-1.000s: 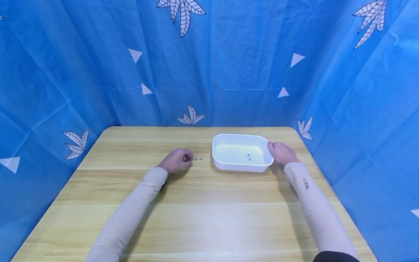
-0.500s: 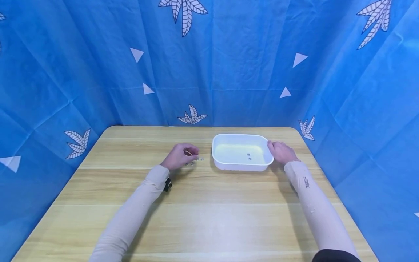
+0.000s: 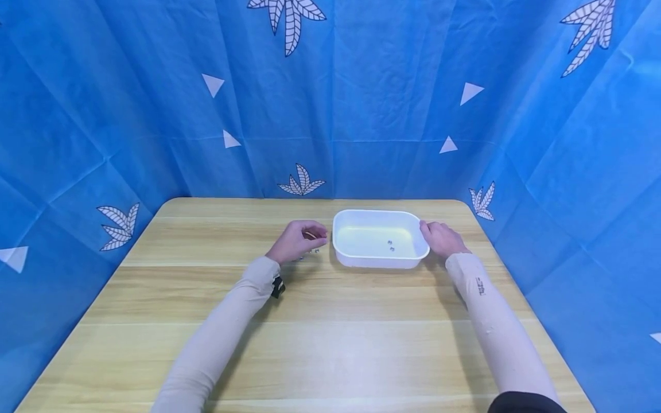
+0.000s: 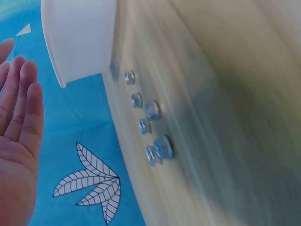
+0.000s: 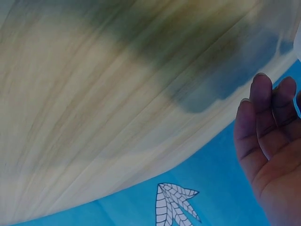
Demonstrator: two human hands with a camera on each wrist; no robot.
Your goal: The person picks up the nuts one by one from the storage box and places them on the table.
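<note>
My left hand (image 3: pixel 296 241) hovers just left of the white plastic tray (image 3: pixel 377 262), over the table. Thumb and forefinger come together at the tips, pinching what seems a flange nut; the fingertips mostly hide it. Several silver flange nuts (image 4: pixel 152 110) stand on the wood in the left wrist view, below the hand. Two more nuts (image 3: pixel 391 245) lie on the tray's floor, towards its right end. My right hand (image 3: pixel 444 240) grips the tray's right end, thumb over the rim. In the right wrist view its fingers (image 5: pixel 263 103) are curled and only a sliver of tray shows.
The wooden table (image 3: pixel 330 332) has rounded far corners. A blue curtain (image 3: pixel 382 115) with leaf and triangle prints hangs behind it and along both sides.
The left hand has lifted from the nuts and moved right, towards the tray's left end. The right hand and tray have stayed in place.
</note>
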